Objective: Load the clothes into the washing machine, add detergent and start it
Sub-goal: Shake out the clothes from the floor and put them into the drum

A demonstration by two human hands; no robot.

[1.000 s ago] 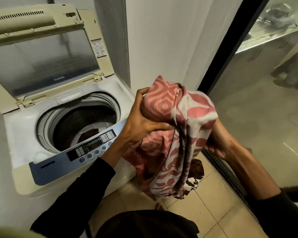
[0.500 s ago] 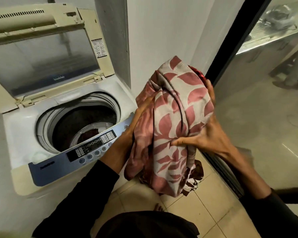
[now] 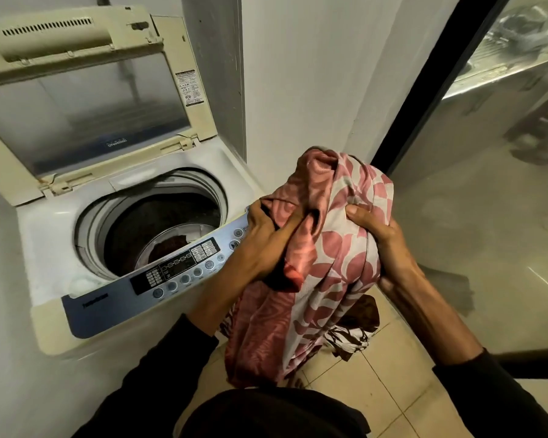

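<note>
Head view, the only one: both hands are clamped on a bundle of pink-and-white patterned cloth [image 3: 329,248] at centre right of the frame. The left hand [image 3: 266,238] bunches the pinker, finely patterned fabric from the left side; the right hand [image 3: 383,241] curls round the leaf-printed part from the right. The two hands sit close together with the bundle between them.

The bundle hangs with its long axis running top to bottom, its loose tail trailing toward the tiled floor [image 3: 392,390], where more brown-and-white printed cloth [image 3: 351,336] lies.

The top-loading washing machine [image 3: 54,235] fills the left of the frame, lid [image 3: 86,99] propped upright, round drum opening [image 3: 158,222] dark, with something dark red at its bottom. The opening lies left of the bundle and slightly higher in the frame, beyond the blue-grey control panel [image 3: 146,289]; the left hand is the nearer one, just over the panel's right end.

The fabric looks soft and limp, so I'd expect the tail to drag across the buttons unless lifted clear.
</note>
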